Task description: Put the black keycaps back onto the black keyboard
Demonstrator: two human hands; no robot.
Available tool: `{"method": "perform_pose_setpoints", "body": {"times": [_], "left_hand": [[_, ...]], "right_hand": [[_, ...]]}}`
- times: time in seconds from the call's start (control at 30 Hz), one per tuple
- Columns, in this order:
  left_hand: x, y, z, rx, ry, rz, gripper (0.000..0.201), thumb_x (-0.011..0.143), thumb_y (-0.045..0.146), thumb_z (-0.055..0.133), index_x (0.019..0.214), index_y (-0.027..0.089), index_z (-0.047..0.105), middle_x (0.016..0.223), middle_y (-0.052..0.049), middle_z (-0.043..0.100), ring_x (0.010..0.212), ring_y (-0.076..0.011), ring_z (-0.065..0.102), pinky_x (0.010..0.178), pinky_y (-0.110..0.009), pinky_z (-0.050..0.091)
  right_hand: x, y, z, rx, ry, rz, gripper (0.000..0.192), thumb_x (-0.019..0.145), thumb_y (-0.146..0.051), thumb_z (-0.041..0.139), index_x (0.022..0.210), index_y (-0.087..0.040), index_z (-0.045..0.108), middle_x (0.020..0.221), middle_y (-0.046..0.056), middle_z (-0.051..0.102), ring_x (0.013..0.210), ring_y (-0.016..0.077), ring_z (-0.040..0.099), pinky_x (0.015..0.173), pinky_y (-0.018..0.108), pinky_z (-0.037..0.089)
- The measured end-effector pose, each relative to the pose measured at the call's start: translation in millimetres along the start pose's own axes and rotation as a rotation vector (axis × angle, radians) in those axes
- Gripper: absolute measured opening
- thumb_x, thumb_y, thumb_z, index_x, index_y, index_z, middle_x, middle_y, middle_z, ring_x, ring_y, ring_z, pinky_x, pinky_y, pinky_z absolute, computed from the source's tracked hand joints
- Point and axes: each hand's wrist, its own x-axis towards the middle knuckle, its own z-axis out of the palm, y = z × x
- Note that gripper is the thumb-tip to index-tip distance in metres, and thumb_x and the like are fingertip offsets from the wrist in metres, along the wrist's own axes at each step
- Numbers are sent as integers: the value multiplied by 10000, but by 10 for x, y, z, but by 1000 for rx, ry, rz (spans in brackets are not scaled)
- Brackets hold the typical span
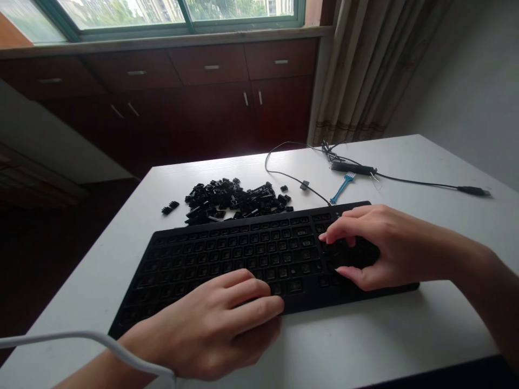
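Note:
A black keyboard lies on the white table, its key places mostly bare of caps and showing small square sockets. My left hand is closed at the keyboard's near edge, fingers curled against it and their tips hidden. Over the keyboard's right end hovers or rests my right hand, thumb and index finger spread apart; contact there is hard to make out. The area beneath its palm is dark, and I see nothing held between those fingers. Behind the keyboard sits a heap of loose black keycaps.
A blue brush lies behind the keyboard, close to a bundled black cable ending in a plug. A small grey piece is near the cable. A white cord crosses my left wrist. The white table extends in front.

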Motion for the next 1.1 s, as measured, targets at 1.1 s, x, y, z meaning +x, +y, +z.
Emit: {"method": "perform_pose_setpoints", "body": {"times": [1.1], "left_hand": [[24,-5,-29,-8,-15,-2,146,890,75,616,1022,102,673,1023,-84,703,848,-172,620,774,-321,497]], "right_hand": [[76,120,-55,228,156,64,351,739,-395,798,1045,-260,693,920,18,725,730,166,622,664,314,533]]}}
